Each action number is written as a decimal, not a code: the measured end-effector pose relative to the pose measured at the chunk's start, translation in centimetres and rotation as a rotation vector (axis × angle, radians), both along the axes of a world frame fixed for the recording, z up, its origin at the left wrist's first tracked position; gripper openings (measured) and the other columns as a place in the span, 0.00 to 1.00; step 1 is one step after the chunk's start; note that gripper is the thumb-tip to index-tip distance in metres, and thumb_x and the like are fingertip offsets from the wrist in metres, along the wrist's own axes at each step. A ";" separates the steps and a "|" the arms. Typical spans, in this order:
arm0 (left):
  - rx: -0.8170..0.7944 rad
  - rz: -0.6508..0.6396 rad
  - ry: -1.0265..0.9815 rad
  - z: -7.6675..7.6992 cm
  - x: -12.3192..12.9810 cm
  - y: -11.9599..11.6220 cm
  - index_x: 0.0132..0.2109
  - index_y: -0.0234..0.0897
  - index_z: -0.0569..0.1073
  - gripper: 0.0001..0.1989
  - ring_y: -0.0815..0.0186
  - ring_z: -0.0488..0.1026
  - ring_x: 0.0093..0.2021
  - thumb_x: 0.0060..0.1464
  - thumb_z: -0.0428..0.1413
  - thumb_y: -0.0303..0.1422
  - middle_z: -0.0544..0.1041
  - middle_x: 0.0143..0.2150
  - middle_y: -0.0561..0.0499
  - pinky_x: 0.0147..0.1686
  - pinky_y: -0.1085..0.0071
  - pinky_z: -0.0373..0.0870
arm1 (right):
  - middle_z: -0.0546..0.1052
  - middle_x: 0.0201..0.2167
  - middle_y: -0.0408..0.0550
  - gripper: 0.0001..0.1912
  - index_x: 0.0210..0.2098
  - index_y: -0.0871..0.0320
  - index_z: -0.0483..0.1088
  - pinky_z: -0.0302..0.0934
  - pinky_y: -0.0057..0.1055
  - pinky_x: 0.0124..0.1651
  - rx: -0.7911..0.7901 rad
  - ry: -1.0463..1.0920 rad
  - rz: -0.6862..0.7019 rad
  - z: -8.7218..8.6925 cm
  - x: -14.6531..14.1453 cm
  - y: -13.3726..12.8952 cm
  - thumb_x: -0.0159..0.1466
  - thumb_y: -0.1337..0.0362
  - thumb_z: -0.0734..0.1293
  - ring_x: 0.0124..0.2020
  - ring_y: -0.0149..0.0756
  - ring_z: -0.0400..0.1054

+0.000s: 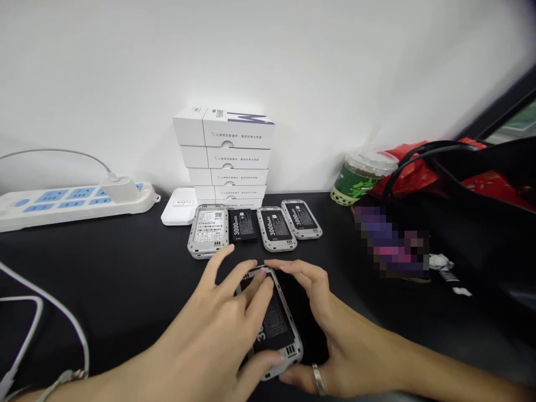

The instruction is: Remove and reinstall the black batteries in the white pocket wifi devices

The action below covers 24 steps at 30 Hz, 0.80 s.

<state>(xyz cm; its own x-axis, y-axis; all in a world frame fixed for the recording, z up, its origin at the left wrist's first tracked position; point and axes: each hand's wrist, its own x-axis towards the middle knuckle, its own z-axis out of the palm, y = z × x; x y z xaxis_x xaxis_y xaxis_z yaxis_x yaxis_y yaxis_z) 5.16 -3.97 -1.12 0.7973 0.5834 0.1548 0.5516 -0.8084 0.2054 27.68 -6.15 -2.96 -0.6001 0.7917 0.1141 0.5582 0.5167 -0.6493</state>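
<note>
Grey-framed rectangular device, its black 3000 mAh battery facing up, sits held between both hands: left grip closed over its face, fingers pressing down, right grip curled around its edge, above the black worktop.

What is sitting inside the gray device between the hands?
A black battery sits in the gray device; the left hand's fingers cover its upper part, hiding the print there.
</note>
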 end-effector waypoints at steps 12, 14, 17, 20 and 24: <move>0.050 0.260 -0.118 1.8 -6.4 4.2 0.62 0.49 0.69 0.22 0.43 0.69 0.62 0.66 0.49 0.50 0.76 0.60 0.48 0.61 0.40 0.63 | 0.54 0.61 0.53 0.54 0.66 0.44 0.44 0.64 0.48 0.65 -0.017 0.071 -0.307 -0.2 5.3 -1.3 0.53 0.50 0.80 0.65 0.55 0.62; 0.087 0.298 -0.106 2.2 -8.1 6.0 0.60 0.47 0.70 0.24 0.42 0.71 0.58 0.64 0.51 0.51 0.77 0.58 0.47 0.60 0.40 0.63 | 0.53 0.59 0.54 0.52 0.67 0.46 0.49 0.67 0.49 0.62 -0.030 0.006 -0.414 -0.1 7.0 -1.0 0.53 0.47 0.79 0.61 0.55 0.65; 0.044 0.270 -0.035 2.5 -9.3 8.4 0.64 0.45 0.66 0.27 0.44 0.71 0.60 0.63 0.53 0.50 0.74 0.63 0.47 0.61 0.46 0.65 | 0.53 0.58 0.54 0.52 0.68 0.48 0.53 0.69 0.51 0.60 -0.068 -0.056 -0.483 -0.1 8.5 0.1 0.53 0.44 0.79 0.57 0.54 0.68; -0.013 0.189 -0.011 2.9 -9.3 10.1 0.67 0.47 0.63 0.35 0.44 0.71 0.62 0.59 0.58 0.54 0.71 0.66 0.48 0.62 0.51 0.66 | 0.54 0.58 0.52 0.51 0.69 0.46 0.52 0.63 0.52 0.67 -0.026 -0.074 -0.455 -0.4 8.8 1.2 0.55 0.43 0.77 0.62 0.55 0.65; -0.075 0.151 0.000 3.0 -8.7 11.3 0.68 0.46 0.62 0.42 0.43 0.72 0.61 0.52 0.63 0.56 0.70 0.66 0.46 0.60 0.52 0.68 | 0.55 0.61 0.53 0.47 0.71 0.46 0.50 0.59 0.50 0.70 0.038 -0.069 -0.424 -0.9 8.9 1.5 0.61 0.45 0.74 0.67 0.56 0.61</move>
